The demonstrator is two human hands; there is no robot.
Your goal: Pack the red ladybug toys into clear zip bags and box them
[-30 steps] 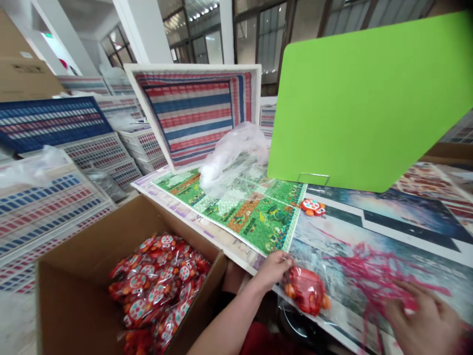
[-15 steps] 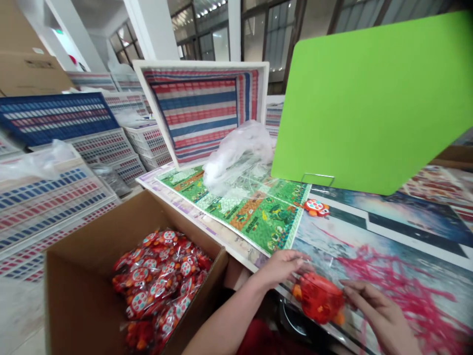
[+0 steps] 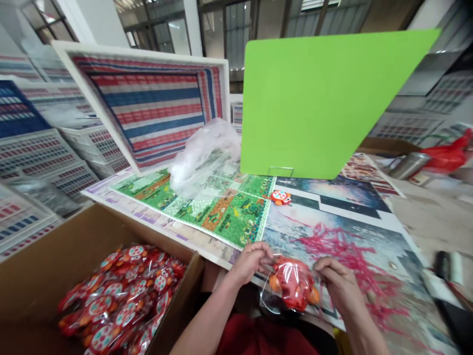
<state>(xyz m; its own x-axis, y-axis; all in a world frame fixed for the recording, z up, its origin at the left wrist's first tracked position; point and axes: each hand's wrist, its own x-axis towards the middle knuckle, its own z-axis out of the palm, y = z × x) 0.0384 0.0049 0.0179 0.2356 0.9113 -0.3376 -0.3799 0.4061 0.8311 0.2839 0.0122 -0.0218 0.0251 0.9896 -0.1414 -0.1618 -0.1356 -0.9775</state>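
A red toy with orange feet [image 3: 294, 282], underside facing up, sits in a clear plastic bag [image 3: 271, 300] over the table's front edge. At the bag's left side, my left hand [image 3: 253, 262] is closed on the plastic. Its right edge is pinched between the fingers of my right hand [image 3: 337, 274]. Another toy [image 3: 281, 197], red and shaped like a turtle or crab with a dotted white shell, lies farther back on the table. Many bagged toys of this kind [image 3: 127, 296] fill part of a cardboard box [image 3: 190, 276] at my left.
Pink plastic strips [image 3: 343, 251] are scattered right of my hands. A heap of clear bags [image 3: 207, 158] lies on a green printed sheet [image 3: 218, 217]. Behind stand a tilted white crate [image 3: 155, 108] and an upright green board [image 3: 306, 108]. A metal cup [image 3: 409, 165] lies far right.
The camera view has turned right, so everything sits farther left. My hands still hold the bagged toy, which now appears drawn closer to my body, with more of the bag visible.
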